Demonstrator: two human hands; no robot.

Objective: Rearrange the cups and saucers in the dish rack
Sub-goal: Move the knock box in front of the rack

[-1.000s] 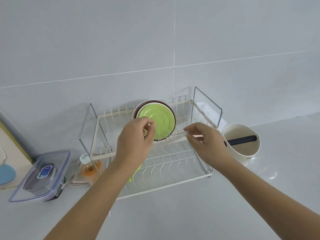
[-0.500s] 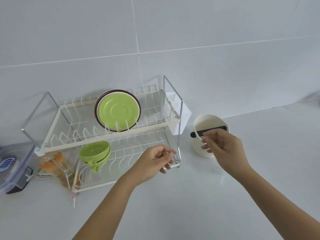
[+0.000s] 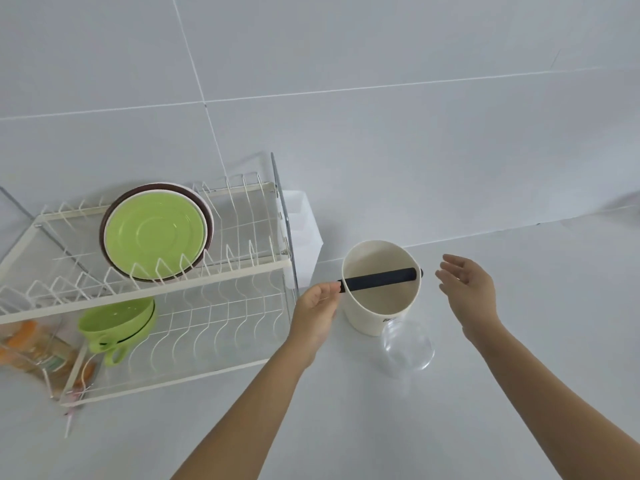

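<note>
Left hand [image 3: 317, 315] at centre frame, grip loosely curled, empty, fingertips against cream container [image 3: 379, 306] with black bar [image 3: 379, 283]. Right hand [image 3: 465, 287] right of it, fingers spread, empty. Green saucer [image 3: 154, 233] upright on dish rack [image 3: 221, 271] top tier, left of frame; green cups [image 3: 116, 323] below. Clear glass [image 3: 408, 344] on surface.

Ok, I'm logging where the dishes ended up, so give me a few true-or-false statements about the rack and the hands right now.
1. The green saucer stands upright in the top tier of the dish rack. True.
2. The green cup sits on the counter. False: it lies in the rack's lower tier.
3. The right hand grips a saucer. False: it is open and empty.
4. The left hand is beside the cream container. True.
5. A clear glass stands in front of that container. True.
</note>
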